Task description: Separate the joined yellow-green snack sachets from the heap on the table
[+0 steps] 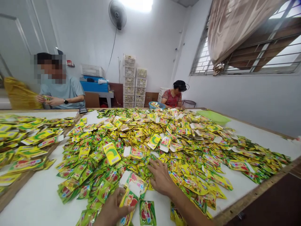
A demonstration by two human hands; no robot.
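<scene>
My left hand [115,205] is closed around a small printed cardboard box [129,201], yellow and green with a red fruit picture. The box's white end flap stands raised toward the pile. Palm down, my right hand [158,175] rests on the heap of small green and yellow sachets [188,182], its fingers spread and touching them. Whatever lies under its fingertips is hidden. Close to the held box, a single green sachet [147,212] with a red fruit print lies on the white table. A yellow box [111,153] lies on the pile farther ahead.
More flat boxes [30,163] lie on the left table. At the back right sits a light green basin [213,117], and a blue basket [157,105] stands at the far edge. Two people sit beyond the table, one [62,91] handling a small packet. Stacked white crates [129,78] stand behind.
</scene>
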